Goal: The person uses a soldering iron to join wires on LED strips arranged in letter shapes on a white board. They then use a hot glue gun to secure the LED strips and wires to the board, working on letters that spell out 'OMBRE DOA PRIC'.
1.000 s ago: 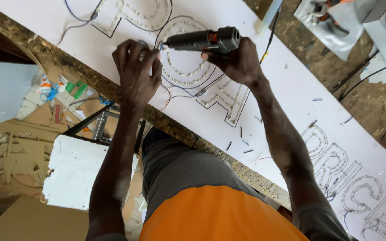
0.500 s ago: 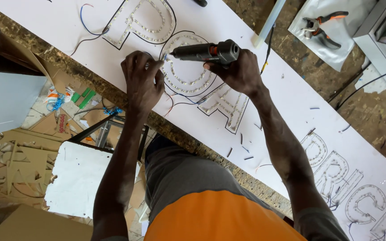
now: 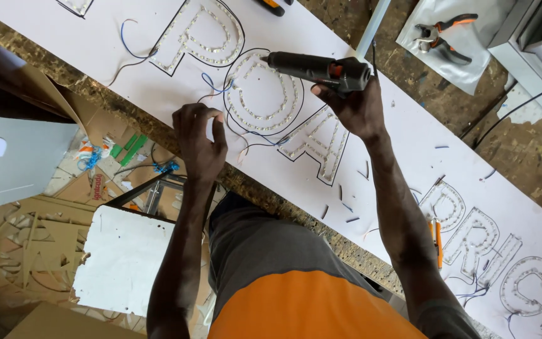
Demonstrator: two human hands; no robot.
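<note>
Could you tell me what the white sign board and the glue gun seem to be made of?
White sign board: probably foam or plastic sheet, matte, flat, thin-edged. Glue gun in the right hand: likely dark moulded plastic, slightly glossy, with an orange trigger.

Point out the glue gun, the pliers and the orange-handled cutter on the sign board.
glue gun (image 3: 312, 66), head view, on the dark barrel.
pliers (image 3: 441, 37), head view, near the pivot, on the grey sheet.
orange-handled cutter (image 3: 438, 242), head view, on the orange handle.
</note>
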